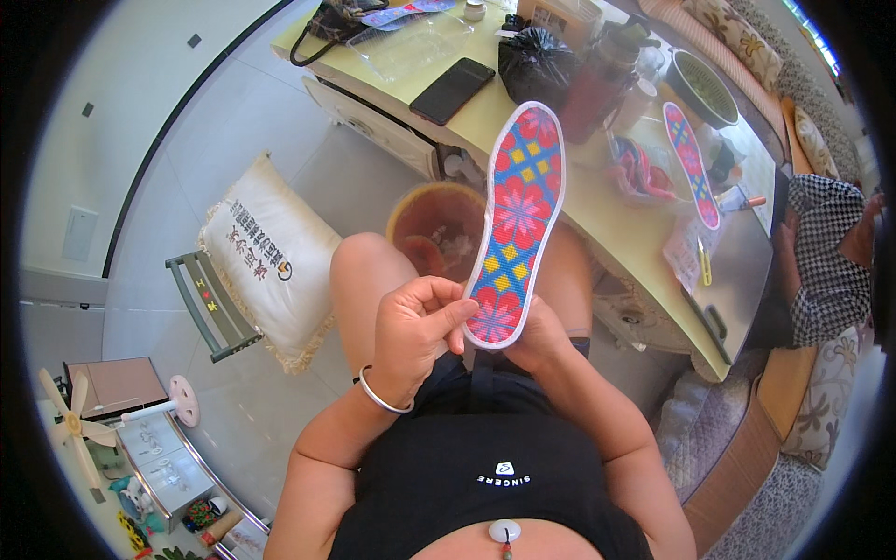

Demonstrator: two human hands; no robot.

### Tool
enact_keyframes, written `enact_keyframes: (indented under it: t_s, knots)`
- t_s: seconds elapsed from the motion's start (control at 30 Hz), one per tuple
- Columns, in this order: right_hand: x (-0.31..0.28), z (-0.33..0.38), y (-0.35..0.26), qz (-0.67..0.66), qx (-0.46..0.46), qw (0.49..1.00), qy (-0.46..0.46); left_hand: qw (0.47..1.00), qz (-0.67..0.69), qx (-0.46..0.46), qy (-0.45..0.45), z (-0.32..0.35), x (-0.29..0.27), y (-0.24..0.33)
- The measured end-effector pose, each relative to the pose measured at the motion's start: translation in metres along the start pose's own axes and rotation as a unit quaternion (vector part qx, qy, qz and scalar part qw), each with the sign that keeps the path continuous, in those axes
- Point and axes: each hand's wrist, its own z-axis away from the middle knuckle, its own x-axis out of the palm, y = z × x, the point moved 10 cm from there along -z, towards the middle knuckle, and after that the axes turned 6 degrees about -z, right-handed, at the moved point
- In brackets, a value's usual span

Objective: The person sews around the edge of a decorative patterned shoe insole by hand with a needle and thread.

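Observation:
An embroidered insole (516, 222) with pink flowers, blue crossing bands, yellow squares and a white edge stands upright above my lap, heel end down. My left hand (418, 322), with a white bangle at the wrist, pinches the heel's left edge between thumb and fingers. From the right, my right hand (544, 338) grips the heel from behind; most of its fingers are hidden by the insole. A similar insole (691, 166) lies on the table to the right, beside a clear box of pink thread (644, 173).
The table (583, 252) carries a phone (453, 91), a black plastic bag (536, 65), a green basket (702, 87) and a yellow-handled cutter (705, 262). Below stand an orange bin (436, 233) and a stool with a white cushion (271, 261). Another person's checked clothing (826, 261) shows at right.

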Motion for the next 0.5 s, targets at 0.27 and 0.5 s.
enact_keyframes:
  t_s: [0.27, 0.5]
  knots:
    - [-0.028, 0.005, 0.004, 0.008, -0.023, 0.996, 0.085, 1.0, -0.015, -0.015, -0.002, -0.002, -0.003, -0.012]
    - [-0.04, 0.008, -0.011, 0.101, -0.073, 0.981, 0.15, 0.999, -0.024, -0.023, -0.007, -0.003, -0.002, -0.022]
